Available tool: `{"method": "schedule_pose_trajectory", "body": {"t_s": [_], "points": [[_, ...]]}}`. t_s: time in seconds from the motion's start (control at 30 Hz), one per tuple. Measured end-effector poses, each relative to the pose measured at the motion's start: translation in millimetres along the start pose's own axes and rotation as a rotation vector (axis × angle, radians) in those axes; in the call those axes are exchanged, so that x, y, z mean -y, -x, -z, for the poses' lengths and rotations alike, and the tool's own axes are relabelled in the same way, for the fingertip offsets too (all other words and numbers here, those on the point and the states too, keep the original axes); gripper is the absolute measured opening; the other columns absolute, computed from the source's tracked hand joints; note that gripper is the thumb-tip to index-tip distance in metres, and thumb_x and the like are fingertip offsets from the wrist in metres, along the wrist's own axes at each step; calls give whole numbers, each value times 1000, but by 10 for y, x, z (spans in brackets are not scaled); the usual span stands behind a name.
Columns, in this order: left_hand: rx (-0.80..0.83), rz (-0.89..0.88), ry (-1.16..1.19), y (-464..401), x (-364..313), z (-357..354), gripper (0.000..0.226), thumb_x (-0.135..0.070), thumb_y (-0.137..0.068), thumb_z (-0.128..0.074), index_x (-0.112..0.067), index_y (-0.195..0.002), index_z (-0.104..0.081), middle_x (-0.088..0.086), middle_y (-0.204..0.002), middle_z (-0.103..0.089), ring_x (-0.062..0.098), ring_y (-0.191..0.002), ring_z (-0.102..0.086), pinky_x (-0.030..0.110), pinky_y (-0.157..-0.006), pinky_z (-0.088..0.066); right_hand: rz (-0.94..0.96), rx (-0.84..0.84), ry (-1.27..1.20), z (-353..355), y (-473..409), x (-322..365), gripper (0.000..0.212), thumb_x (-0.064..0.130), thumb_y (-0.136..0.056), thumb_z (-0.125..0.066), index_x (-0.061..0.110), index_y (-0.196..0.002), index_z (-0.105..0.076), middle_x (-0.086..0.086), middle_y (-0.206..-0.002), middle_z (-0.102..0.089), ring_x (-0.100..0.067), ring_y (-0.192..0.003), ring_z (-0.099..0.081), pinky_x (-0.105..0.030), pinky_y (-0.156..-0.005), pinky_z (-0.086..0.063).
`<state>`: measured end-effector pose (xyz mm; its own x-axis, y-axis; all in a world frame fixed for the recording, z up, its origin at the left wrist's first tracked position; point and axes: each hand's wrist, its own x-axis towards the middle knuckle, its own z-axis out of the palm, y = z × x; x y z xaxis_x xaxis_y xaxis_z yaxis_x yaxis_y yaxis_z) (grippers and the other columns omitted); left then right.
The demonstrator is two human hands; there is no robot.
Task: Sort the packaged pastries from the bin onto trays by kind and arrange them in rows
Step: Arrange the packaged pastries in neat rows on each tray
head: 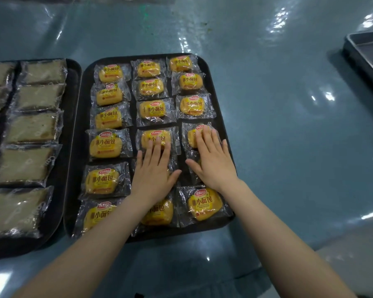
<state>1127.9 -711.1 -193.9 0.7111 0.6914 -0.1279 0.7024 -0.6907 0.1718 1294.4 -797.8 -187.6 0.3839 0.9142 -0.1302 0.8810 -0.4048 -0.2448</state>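
Observation:
A black tray (221, 123) in the middle carries several yellow packaged buns (109, 73) laid in three columns. My left hand (154, 169) lies flat with straight fingers on the middle column; its fingertips touch a bun (154, 135) and its palm covers the one below. My right hand (213, 159) lies flat on the right column, fingertips on a bun (192, 134) and palm over another. A second black tray (70, 134) at the left holds several pale cake slices in clear wrappers (33, 127).
A metal tray (368, 54) juts in at the right edge. The table is covered in shiny blue-green plastic sheeting (289, 147). The bin is not in view.

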Motion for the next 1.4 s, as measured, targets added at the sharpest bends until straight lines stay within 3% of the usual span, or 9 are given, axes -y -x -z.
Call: {"method": "schedule_pose_trajectory", "body": {"t_s": [0.13, 0.3, 0.43, 0.63, 0.8, 1.03, 1.4], "points": [[18, 18, 16, -17, -20, -7, 79, -61, -89, -20, -21, -147, 17, 3, -151, 28, 19, -138, 27, 39, -112, 14, -12, 8, 36, -31, -52, 55, 75, 49, -97, -37, 21, -152, 7, -3, -160, 14, -20, -142, 22, -48, -117, 3], [9, 3, 116, 37, 19, 79, 76, -59, -91, -16, -18, -146, 17, 1, -152, 26, 14, -139, 25, 33, -113, 12, 19, -26, -4, 72, 119, 96, 73, 52, -96, -30, 22, -153, 5, -1, -160, 12, -18, -144, 20, -46, -117, 7], [6, -31, 123, 362, 170, 118, 78, -65, -86, -8, -21, -143, 20, 0, -152, 27, 12, -139, 26, 30, -112, 12, 51, -14, 15, 68, 458, 234, 77, 59, -91, -21, 20, -152, 5, 2, -157, 17, -18, -143, 22, -46, -116, 9], [65, -79, 58, 880, 276, 29, 82, -71, -82, -4, -23, -140, 29, -3, -146, 38, 8, -134, 35, 27, -110, 17, 70, 73, 135, -148, 813, 320, 79, 59, -94, -27, 21, -151, 12, -4, -154, 29, -28, -139, 33, -57, -110, 17], [107, -161, 10, 1002, 90, -125, 79, -62, -90, -20, -26, -138, 30, 0, -145, 39, 14, -134, 36, 34, -113, 15, 16, 66, 103, -191, 910, 262, 72, 54, -97, -21, 23, -149, 19, -3, -153, 31, -25, -134, 39, -56, -108, 19], [148, -220, 6, 915, -24, -146, 75, -63, -90, -17, -32, -136, 33, 2, -147, 39, 15, -132, 40, 35, -111, 16, -68, 43, 69, -180, 941, 172, 74, 51, -98, -25, 23, -149, 20, 2, -150, 33, -23, -137, 33, -55, -110, 14], [81, -181, 53, 870, -9, -36, 79, -63, -89, -20, -22, -141, 23, -2, -150, 28, 12, -137, 28, 30, -111, 15, -17, 16, 50, -104, 814, 194, 77, 56, -96, -26, 18, -152, 10, -1, -157, 22, -18, -139, 30, -49, -109, 16]]}}
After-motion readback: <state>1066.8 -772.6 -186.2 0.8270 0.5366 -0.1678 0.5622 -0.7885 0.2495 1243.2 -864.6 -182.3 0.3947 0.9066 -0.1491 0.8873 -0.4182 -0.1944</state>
